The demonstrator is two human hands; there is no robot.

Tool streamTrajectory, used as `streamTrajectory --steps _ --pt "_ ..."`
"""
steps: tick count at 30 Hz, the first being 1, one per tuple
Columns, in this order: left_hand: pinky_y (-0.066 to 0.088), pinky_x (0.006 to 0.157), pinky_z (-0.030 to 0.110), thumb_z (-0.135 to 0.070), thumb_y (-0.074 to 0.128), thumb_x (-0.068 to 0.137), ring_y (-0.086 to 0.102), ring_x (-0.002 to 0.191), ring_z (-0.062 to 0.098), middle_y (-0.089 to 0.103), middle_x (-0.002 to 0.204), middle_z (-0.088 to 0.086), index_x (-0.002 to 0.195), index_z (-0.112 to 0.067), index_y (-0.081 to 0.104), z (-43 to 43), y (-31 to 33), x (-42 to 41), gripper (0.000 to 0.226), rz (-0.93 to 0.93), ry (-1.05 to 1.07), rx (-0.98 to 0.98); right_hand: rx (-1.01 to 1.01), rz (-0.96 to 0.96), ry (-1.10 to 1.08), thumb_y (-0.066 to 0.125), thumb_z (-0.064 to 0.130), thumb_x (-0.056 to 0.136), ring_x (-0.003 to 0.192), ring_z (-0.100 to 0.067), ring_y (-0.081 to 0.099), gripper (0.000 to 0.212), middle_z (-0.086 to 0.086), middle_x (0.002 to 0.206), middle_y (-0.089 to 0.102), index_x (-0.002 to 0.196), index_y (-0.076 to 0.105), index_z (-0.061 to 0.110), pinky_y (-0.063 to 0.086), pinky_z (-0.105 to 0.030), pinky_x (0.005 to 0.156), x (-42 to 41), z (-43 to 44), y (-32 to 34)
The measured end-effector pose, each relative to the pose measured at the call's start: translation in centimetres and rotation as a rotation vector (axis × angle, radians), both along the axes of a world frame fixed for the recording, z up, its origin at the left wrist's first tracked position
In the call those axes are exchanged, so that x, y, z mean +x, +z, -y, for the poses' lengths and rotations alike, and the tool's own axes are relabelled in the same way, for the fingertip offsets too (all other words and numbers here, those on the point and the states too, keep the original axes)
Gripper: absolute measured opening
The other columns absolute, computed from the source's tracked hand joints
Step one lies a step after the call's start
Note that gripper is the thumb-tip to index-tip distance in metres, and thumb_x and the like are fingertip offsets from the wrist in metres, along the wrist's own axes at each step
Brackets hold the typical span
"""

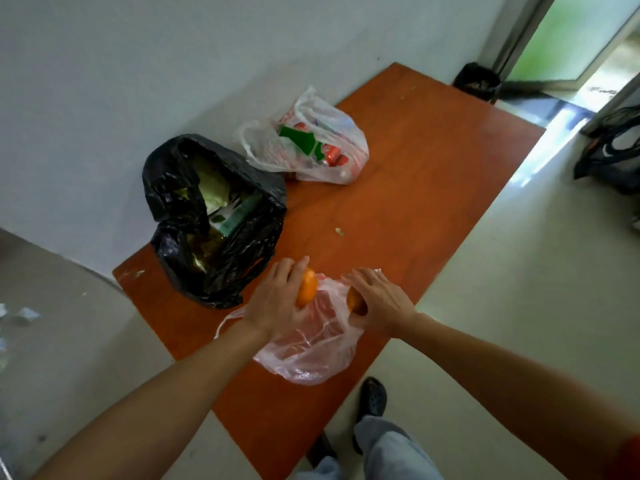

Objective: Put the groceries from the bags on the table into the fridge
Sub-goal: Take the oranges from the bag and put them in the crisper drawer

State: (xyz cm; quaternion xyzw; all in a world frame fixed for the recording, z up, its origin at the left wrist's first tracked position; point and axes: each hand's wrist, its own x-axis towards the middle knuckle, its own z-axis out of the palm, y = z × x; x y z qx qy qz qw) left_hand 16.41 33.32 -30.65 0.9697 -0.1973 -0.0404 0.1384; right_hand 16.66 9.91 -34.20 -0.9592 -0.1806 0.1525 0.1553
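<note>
A: Where are the groceries?

B: Two of them are in the hands. The left hand is wrapped round the left orange, and the right hand is curled over the right orange. The hands are apart, each clamped on its own fruit.

A: And where are the hands?

B: Just above the open mouth of the pink bag, which lies crumpled at the near edge of the counter. The right orange touches the bag's rim. Whether the left orange touches the plastic I cannot tell.

A: What else is on the counter?

B: The black bag sits just left of the left hand and a little farther, against the wall, with its mouth open. A pale cabbage and a green carton show inside it. Farther along, beside the black bag, is the white bag, with red cans visible through the plastic and something green on top. A small green scrap lies on the bare wood between the bags.

A: And around the counter?

B: A black bin stands on the floor past the far end, near a doorway. A dark bag rests on the floor at the far right, well apart from the counter. Near the bottom, the person's black shoe stands beside the counter's near edge.
</note>
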Motion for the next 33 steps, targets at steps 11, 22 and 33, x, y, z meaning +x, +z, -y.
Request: streamTrajectory --steps 11,22,33 --pt "0.051 0.082 0.04 -0.032 0.079 0.065 0.052 0.106 0.03 0.048 0.123 0.013 0.142 -0.014 0.038 17.3 6.2 7.7 0.089 0.138 -0.281 0.065 -0.019 0.256 -0.155 0.05 0.06 0.075 0.11 -0.025 0.052 0.067 -0.003 0.126 0.055 0.13 0.052 0.022 0.056 -0.035 0.077 -0.7 17.8 5.8" --pt "0.054 0.064 0.035 -0.036 0.087 0.052 0.061 0.089 0.031 0.055 0.111 0.015 0.128 -0.016 0.051 47.2 9.3 12.1 0.087 0.217 -0.665 0.103 -0.108 0.293 -0.533 0.063 0.045 0.07 0.102 -0.026 0.058 0.059 -0.005 0.12 0.057 0.124 0.057 0.021 0.053 -0.034 0.071 -1.8 45.3 10.2" --pt "0.055 0.059 0.035 -0.037 0.08 0.058 0.058 0.092 0.031 0.053 0.113 0.013 0.132 -0.021 0.042 74.9 7.5 18.2 0.085 0.232 -0.998 0.108 -0.252 0.27 -0.812 0.064 0.051 0.077 0.108 -0.02 0.051 0.062 -0.001 0.127 0.052 0.132 0.051 0.025 0.048 -0.028 0.082 -1.9 69.9 10.4"
